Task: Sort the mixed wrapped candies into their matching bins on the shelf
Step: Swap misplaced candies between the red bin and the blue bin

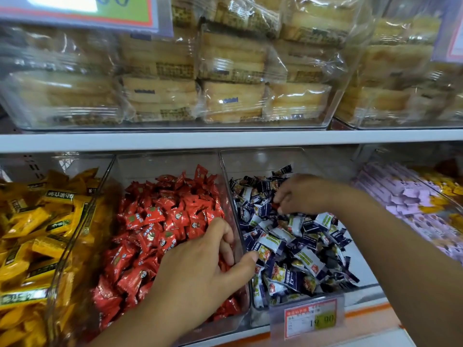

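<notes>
— Where's your left hand [200,269]?
— Nearest me, in the red-candy bin [170,166]. My fingers [226,236] are curled at its clear wall, thumb across on the blue side. I can't tell whether they hold anything.
— And the right hand [303,194]?
— Farther back, over the blue-and-white candies [288,246], fingers pinching a small red candy [276,205].

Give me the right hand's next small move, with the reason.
Probably lift the right hand and carry it left over the wall to the red bin: it seems to pinch a red piece among the navy-and-white candies.
</notes>
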